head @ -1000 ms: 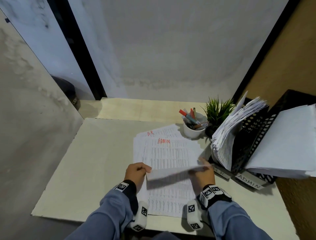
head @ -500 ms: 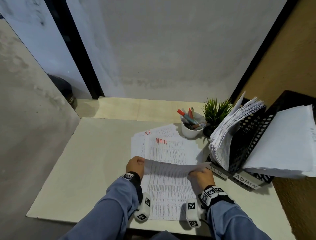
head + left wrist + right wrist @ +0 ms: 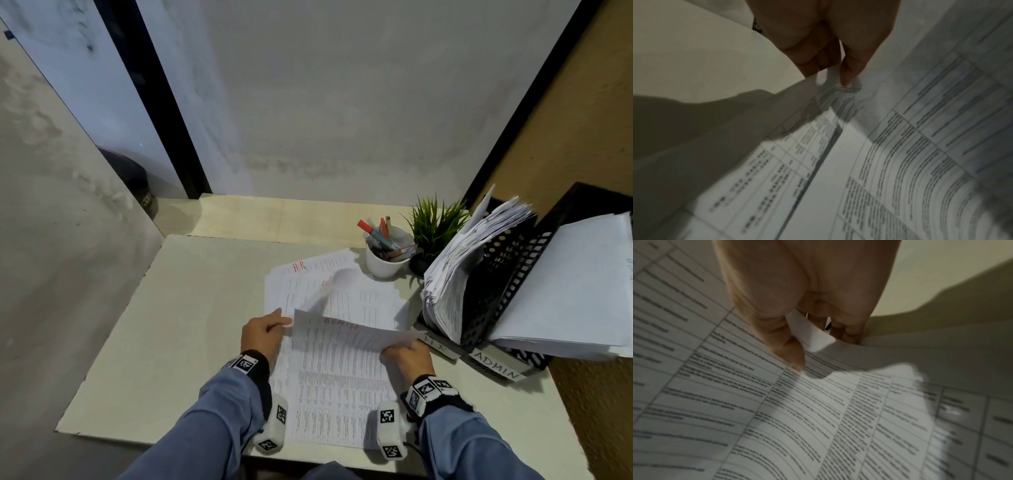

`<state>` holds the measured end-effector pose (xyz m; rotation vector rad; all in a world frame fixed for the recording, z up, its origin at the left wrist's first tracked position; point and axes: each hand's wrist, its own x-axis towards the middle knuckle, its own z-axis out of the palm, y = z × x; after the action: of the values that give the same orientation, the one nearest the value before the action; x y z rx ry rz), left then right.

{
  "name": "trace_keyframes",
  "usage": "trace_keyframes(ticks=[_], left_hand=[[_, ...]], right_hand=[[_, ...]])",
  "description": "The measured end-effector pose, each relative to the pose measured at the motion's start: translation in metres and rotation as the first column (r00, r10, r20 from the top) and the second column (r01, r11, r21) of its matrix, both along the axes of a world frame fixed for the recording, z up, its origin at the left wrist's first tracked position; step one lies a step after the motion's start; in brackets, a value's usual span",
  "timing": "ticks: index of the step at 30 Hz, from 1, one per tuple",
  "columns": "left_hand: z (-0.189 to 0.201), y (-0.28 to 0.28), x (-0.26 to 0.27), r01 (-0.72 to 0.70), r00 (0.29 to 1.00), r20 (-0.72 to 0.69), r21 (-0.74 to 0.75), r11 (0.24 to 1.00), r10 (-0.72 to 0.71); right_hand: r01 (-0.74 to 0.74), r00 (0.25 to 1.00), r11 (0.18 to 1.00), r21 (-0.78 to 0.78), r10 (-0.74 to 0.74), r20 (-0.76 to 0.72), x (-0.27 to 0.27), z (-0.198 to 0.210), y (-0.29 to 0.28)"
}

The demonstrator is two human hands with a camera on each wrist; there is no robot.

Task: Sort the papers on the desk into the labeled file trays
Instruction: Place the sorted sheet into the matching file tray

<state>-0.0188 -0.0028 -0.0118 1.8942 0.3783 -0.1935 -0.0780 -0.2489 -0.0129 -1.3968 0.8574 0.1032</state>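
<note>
I hold one printed sheet with a red ADMIN heading just above the pile of papers on the desk. My left hand pinches its left edge, and the left wrist view shows the fingers on that edge. My right hand pinches the right edge, thumb on top and fingers underneath. A sheet marked H.R pokes out at the pile's far end. At the right stand two black trays: the HR tray, stuffed with papers, and the ADMIN tray, holding a white stack.
A white cup of pens and a small green plant stand behind the pile, close to the trays. The desk shows bare surface to the left. Walls close the space at the left, back and right.
The sheet has come up off the pile toward me, and its ADMIN heading now shows near my hands. Both hands kept their pinch on its edges.
</note>
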Motion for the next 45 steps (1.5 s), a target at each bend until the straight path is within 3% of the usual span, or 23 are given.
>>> trace_keyframes(ticks=[4, 8, 13, 15, 17, 20, 23, 26, 29, 33, 35, 38, 41, 43, 45], left_hand=[[-0.008, 0.002, 0.002, -0.092, 0.993, -0.086, -0.201, 0.975, 0.076], [-0.009, -0.004, 0.002, -0.068, 0.978, -0.207, -0.325, 0.943, -0.001], [0.004, -0.016, -0.004, -0.196, 0.936, -0.351, -0.431, 0.881, 0.036], [0.012, -0.018, -0.006, -0.201, 0.919, -0.394, -0.508, 0.838, -0.018], [0.019, -0.021, -0.006, -0.119, 0.919, -0.376, -0.546, 0.829, -0.116], [0.031, -0.026, -0.011, 0.019, 0.971, -0.205, -0.461, 0.887, -0.127], [0.051, -0.029, -0.01, 0.071, 0.996, -0.017, -0.445, 0.893, -0.087], [0.071, -0.027, -0.007, 0.072, 0.992, 0.127, -0.383, 0.921, -0.025], [0.062, -0.022, -0.01, 0.112, 0.986, 0.149, -0.273, 0.956, -0.073], [0.04, -0.018, -0.025, 0.291, 0.956, 0.076, -0.097, 0.952, -0.284], [0.055, -0.024, -0.024, 0.375, 0.922, 0.12, -0.047, 0.926, -0.368], [0.102, -0.043, -0.016, 0.472, 0.853, 0.251, 0.005, 0.881, -0.458], [0.157, -0.076, -0.016, 0.538, 0.752, 0.418, 0.057, 0.841, -0.51], [0.183, -0.102, -0.018, 0.559, 0.685, 0.511, 0.088, 0.825, -0.519], [0.201, -0.13, -0.022, 0.572, 0.637, 0.572, 0.099, 0.814, -0.517]], right_hand=[[0.029, 0.997, 0.999, 0.023, -0.027, -0.066, 0.01, -0.019, -0.004], [0.045, 0.996, 0.997, 0.065, -0.04, -0.078, 0.012, -0.016, -0.001], [0.088, 0.996, 0.991, 0.102, -0.089, -0.002, 0.004, -0.012, 0.001], [0.122, 0.991, 0.977, 0.173, -0.129, 0.029, 0.006, -0.015, 0.0], [0.085, 0.993, 0.979, 0.186, -0.098, 0.061, 0.006, -0.009, 0.004], [-0.017, 0.987, 0.992, 0.128, -0.004, 0.161, 0.008, 0.014, 0.013], [-0.088, 0.93, 0.99, -0.109, 0.121, 0.348, 0.008, 0.059, 0.023], [-0.032, 0.853, 0.98, -0.198, 0.13, 0.506, 0.008, 0.081, 0.028], [-0.019, 0.871, 0.978, -0.206, 0.117, 0.476, 0.007, 0.072, 0.034], [-0.081, 0.932, 0.975, -0.206, 0.148, 0.33, 0.001, 0.052, 0.035], [-0.062, 0.936, 0.967, -0.247, 0.142, 0.323, 0.001, 0.061, 0.024], [0.045, 0.888, 0.955, -0.293, 0.096, 0.45, 0.0, 0.099, -0.007], [0.237, 0.826, 0.852, -0.466, 0.076, 0.558, -0.011, 0.142, -0.057], [0.454, 0.818, 0.623, -0.637, -0.008, 0.575, -0.024, 0.16, -0.093], [0.499, 0.866, 0.381, -0.779, -0.185, 0.464, -0.036, 0.168, -0.126]])
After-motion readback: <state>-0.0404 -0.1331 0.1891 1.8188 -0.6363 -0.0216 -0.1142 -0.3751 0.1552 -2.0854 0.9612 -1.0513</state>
